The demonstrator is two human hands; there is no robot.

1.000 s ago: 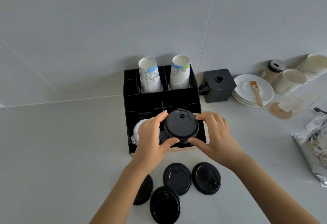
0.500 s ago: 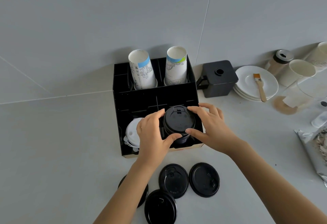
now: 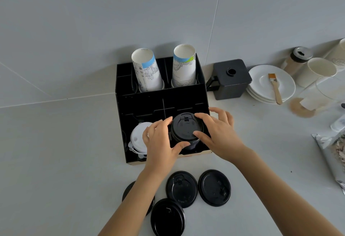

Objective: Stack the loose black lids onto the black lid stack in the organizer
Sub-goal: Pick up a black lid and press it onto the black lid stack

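The black lid stack (image 3: 186,130) stands in the front right compartment of the black organizer (image 3: 162,103). My left hand (image 3: 161,142) grips its left and front rim with thumb and fingers. My right hand (image 3: 217,133) holds its right side, fingertips on the top lid. Several loose black lids lie on the counter in front: one (image 3: 182,189) in the middle, one (image 3: 214,187) to the right, one (image 3: 168,217) nearest me, and one (image 3: 128,192) partly hidden under my left forearm.
A white lid stack (image 3: 138,138) fills the front left compartment. Two paper cup stacks (image 3: 147,71) stand at the organizer's back. To the right are a black box (image 3: 230,79), white plates (image 3: 270,84) with a brush, cups, and a foil bag (image 3: 332,153).
Both hands stayed on the lid stack, which sank lower into the front right compartment. The head camera drifted, shifting the organizer slightly in view.
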